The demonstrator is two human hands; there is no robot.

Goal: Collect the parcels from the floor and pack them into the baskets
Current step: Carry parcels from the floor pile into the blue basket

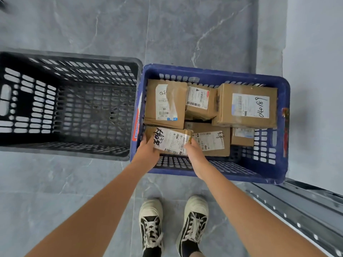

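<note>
You stand over two plastic lattice baskets set side by side on the grey marbled tile floor (185,30), their rims touching: a black slotted plastic basket (74,58) on your left and a blue slotted plastic basket (285,127) on your right. The blue basket's right rim sits close to a pale wall (315,71), and a grey metal rail with rivets (297,210) runs along the floor just past its near right corner, so that side is tight; the floor beyond both baskets and on your left lies open. Your left hand (147,151) and right hand (194,152) both reach over the blue basket's near rim, and each grip curls round one end of a small brown cardboard parcel with a white label and black handwriting (169,140), held at the basket's near left corner. You can count six cardboard parcels in the blue basket, the held one included: three along the far wall and three nearer you. The large box marked 040181 (246,105) rides up at the far right, partly over a smaller one. A strip of lattice floor shows at the near side, to the right of your hands. Your two black-and-cream laced sneakers (174,225) stand just short of the blue basket.
</note>
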